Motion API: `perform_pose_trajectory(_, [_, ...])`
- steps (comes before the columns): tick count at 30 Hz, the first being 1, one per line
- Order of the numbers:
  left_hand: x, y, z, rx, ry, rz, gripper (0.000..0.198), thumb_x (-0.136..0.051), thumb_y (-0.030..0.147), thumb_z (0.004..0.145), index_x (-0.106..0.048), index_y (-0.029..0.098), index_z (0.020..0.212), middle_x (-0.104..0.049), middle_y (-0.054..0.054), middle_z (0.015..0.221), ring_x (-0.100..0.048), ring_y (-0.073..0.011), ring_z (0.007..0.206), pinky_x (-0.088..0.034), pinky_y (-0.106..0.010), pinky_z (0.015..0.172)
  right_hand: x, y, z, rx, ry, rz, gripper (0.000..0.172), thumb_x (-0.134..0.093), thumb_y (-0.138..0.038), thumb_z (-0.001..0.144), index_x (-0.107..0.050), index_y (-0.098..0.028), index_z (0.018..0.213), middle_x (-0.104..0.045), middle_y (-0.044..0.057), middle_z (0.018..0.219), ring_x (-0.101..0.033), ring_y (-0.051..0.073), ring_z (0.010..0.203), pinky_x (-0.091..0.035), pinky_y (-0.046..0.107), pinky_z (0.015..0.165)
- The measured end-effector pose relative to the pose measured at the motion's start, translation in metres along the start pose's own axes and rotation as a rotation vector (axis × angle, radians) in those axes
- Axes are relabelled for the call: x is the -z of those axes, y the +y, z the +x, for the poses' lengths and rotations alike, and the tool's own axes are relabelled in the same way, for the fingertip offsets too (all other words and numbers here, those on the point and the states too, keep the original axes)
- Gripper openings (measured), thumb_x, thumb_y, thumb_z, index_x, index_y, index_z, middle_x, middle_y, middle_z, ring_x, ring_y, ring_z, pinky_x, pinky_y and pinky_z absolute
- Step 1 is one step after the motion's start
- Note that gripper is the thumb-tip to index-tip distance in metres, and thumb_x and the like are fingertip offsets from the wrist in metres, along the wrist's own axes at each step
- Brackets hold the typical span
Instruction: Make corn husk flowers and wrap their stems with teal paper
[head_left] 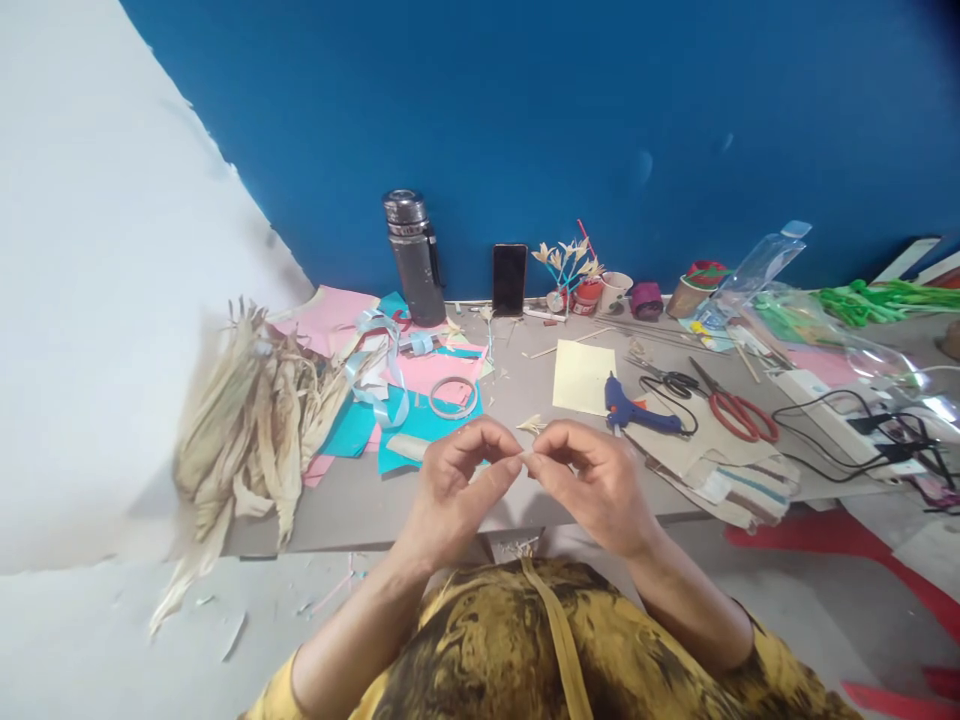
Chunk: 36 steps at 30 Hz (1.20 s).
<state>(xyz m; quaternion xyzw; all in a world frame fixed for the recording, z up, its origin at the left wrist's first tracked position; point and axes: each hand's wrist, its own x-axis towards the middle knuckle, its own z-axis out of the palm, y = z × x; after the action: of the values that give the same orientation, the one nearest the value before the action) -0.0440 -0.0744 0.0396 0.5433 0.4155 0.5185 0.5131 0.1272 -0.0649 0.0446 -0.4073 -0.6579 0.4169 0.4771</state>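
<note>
Well, the left hand (450, 482) and right hand (594, 482) pinch a tiny pale sliver (527, 458), probably husk, between closed fingertips over the table (360, 510) edge. Husk flowers (566, 258) stand finished at the wall (525, 120); a husk heap (247, 420) lies untouched.

The short-sleeved top (480, 650) is mustard yellow, mottled with dark brown-black blotches. 1 plain tan strap (559, 640) runs down its front. Either side of the strap, 2 yellow sleeves (274, 695) end near the elbows; forearms, left hand (457, 480) and right hand (592, 485) are bare.
</note>
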Motion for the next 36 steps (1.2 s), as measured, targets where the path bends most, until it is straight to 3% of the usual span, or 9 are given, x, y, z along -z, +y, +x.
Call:
perform_pose_trajectory(5, [-0.004, 0.002, 0.001, 0.044, 0.007, -0.022, 0.014, -0.072, 0.023, 0.081, -0.062, 0.017, 0.072, -0.059, 0.0, 0.071, -0.052, -0.0132, 0.068, -0.041, -0.027, 0.066, 0.001, 0.002, 0.0, -0.035, -0.028, 0.052, 0.017, -0.069, -0.025, 0.084, -0.064, -0.017, 0.07, -0.058, -0.001, 0.063, -0.047, 0.009, 0.056, -0.037, 0.021, 0.052])
perform_pose_trajectory(8, [-0.004, -0.001, 0.001, 0.079, 0.001, -0.06, 0.016, -0.073, 0.024, 0.079, -0.062, 0.017, 0.07, -0.058, 0.0, 0.067, -0.05, -0.0126, 0.065, -0.039, -0.026, 0.063, 0.005, 0.009, -0.002, -0.097, -0.086, 0.18, 0.013, -0.07, -0.029, 0.086, -0.069, -0.017, 0.08, -0.064, 0.001, 0.071, -0.052, 0.011, 0.06, -0.04, 0.022, 0.055])
perform_pose_trajectory(12, [-0.004, 0.0, 0.001, 0.054, 0.094, -0.046, 0.016, -0.071, 0.02, 0.078, -0.06, 0.018, 0.066, -0.057, 0.001, 0.065, -0.05, -0.0126, 0.064, -0.038, -0.026, 0.061, 0.013, 0.017, -0.003, -0.114, -0.085, 0.323, 0.015, -0.067, -0.032, 0.09, -0.072, -0.019, 0.088, -0.068, 0.002, 0.074, -0.049, 0.01, 0.058, -0.039, 0.022, 0.053])
perform_pose_trajectory(16, [-0.007, 0.003, 0.001, -0.004, 0.141, 0.032, 0.015, -0.07, 0.019, 0.078, -0.061, 0.018, 0.066, -0.057, 0.0, 0.067, -0.051, -0.0132, 0.065, -0.038, -0.027, 0.062, 0.012, 0.013, -0.001, -0.097, 0.005, 0.233, 0.011, -0.069, -0.03, 0.087, -0.07, -0.019, 0.086, -0.067, 0.002, 0.074, -0.052, 0.011, 0.061, -0.042, 0.023, 0.056])
perform_pose_trajectory(21, [-0.012, 0.001, -0.002, -0.058, 0.138, 0.075, 0.014, -0.069, 0.019, 0.081, -0.062, 0.019, 0.069, -0.059, 0.0, 0.069, -0.053, -0.0142, 0.068, -0.04, -0.028, 0.065, 0.003, 0.007, -0.001, -0.091, -0.066, 0.188, 0.009, -0.068, -0.028, 0.087, -0.07, -0.019, 0.087, -0.064, 0.001, 0.075, -0.053, 0.011, 0.063, -0.041, 0.023, 0.057])
perform_pose_trajectory(24, [-0.01, -0.003, -0.004, -0.081, 0.079, 0.038, 0.013, -0.071, 0.02, 0.082, -0.063, 0.018, 0.072, -0.059, -0.001, 0.072, -0.053, -0.0147, 0.07, -0.039, -0.029, 0.068, 0.003, 0.008, -0.001, -0.114, -0.056, 0.226, 0.014, -0.07, -0.029, 0.086, -0.067, -0.018, 0.079, -0.061, 0.0, 0.07, -0.05, 0.01, 0.06, -0.039, 0.023, 0.055])
perform_pose_trajectory(29, [-0.005, -0.005, 0.0, 0.009, -0.212, -0.317, 0.023, -0.069, 0.039, 0.084, -0.067, 0.017, 0.078, -0.059, -0.004, 0.076, -0.054, -0.0178, 0.073, -0.04, -0.032, 0.07, 0.009, 0.009, -0.001, -0.209, -0.186, 0.372, 0.02, -0.072, -0.033, 0.084, -0.066, -0.016, 0.074, -0.066, 0.002, 0.068, -0.054, 0.011, 0.06, -0.042, 0.024, 0.058])
perform_pose_trajectory(32, [-0.005, -0.002, 0.002, 0.09, -0.196, -0.403, 0.028, -0.068, 0.041, 0.083, -0.068, 0.015, 0.074, -0.059, -0.005, 0.074, -0.054, -0.0176, 0.072, -0.041, -0.032, 0.071, 0.011, 0.007, 0.0, -0.229, -0.204, 0.407, 0.018, -0.072, -0.031, 0.081, -0.065, -0.016, 0.073, -0.067, 0.002, 0.068, -0.056, 0.012, 0.061, -0.044, 0.025, 0.06])
perform_pose_trajectory(36, [-0.005, -0.001, 0.004, 0.235, -0.155, -0.368, 0.021, -0.079, 0.031, 0.074, -0.067, 0.015, 0.07, -0.058, -0.002, 0.069, -0.051, -0.0137, 0.065, -0.038, -0.028, 0.065, 0.013, 0.005, 0.001, -0.3, -0.272, 0.333, 0.013, -0.072, -0.026, 0.076, -0.065, -0.016, 0.071, -0.06, -0.001, 0.062, -0.048, 0.009, 0.055, -0.037, 0.022, 0.052])
